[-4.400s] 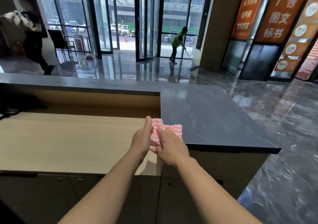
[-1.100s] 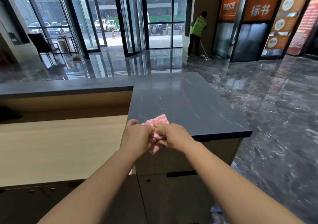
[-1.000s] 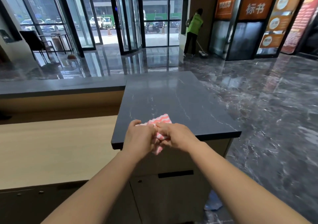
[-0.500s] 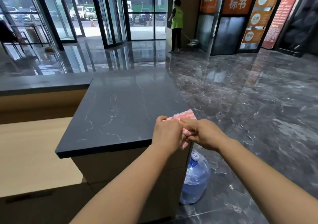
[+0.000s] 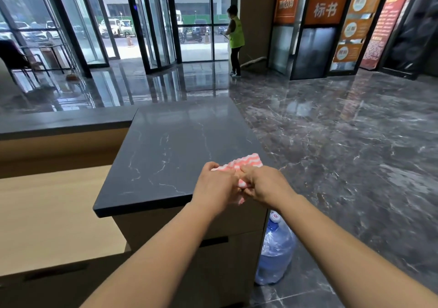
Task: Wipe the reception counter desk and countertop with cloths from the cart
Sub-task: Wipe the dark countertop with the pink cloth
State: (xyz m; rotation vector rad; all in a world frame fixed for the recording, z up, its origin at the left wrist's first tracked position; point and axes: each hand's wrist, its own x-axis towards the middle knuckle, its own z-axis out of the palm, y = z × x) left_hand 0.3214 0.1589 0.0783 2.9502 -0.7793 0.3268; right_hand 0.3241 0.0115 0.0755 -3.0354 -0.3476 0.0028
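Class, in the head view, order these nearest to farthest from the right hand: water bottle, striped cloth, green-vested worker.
1. Striped cloth: gripped in the right hand, over the countertop edge.
2. Water bottle: below the hand, standing on the floor.
3. Green-vested worker: far ahead, across the floor.

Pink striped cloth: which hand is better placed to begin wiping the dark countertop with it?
Probably the left hand. Both hands grip the pink striped cloth, but the left is over the dark countertop, whose surface stretches leftward; the right hand sits at its right edge.
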